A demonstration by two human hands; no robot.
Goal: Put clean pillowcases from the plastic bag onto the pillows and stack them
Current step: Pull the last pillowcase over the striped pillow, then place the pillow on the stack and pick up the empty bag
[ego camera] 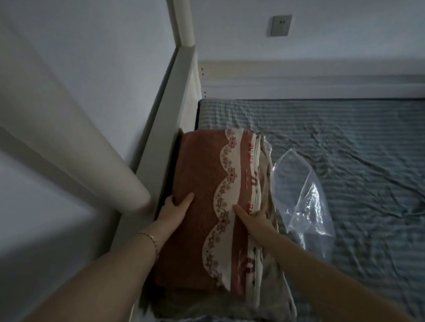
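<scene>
One cased pillow [201, 175] | left hand [176, 211], right hand [254, 220] gripping | plastic bag [299, 188] beside

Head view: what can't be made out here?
All head view.
- Under the top pillow: it covers the stack. Only a beige edge shows, so the count is unknown.
- Left hand: fingers hidden round the pillow's left edge.
- Right hand: gripping or pressing, unclear; fingertips blur into cloth.
- Pillowcase print: too small, blurred.
- Stack's near end: cut off by bottom edge.
</scene>
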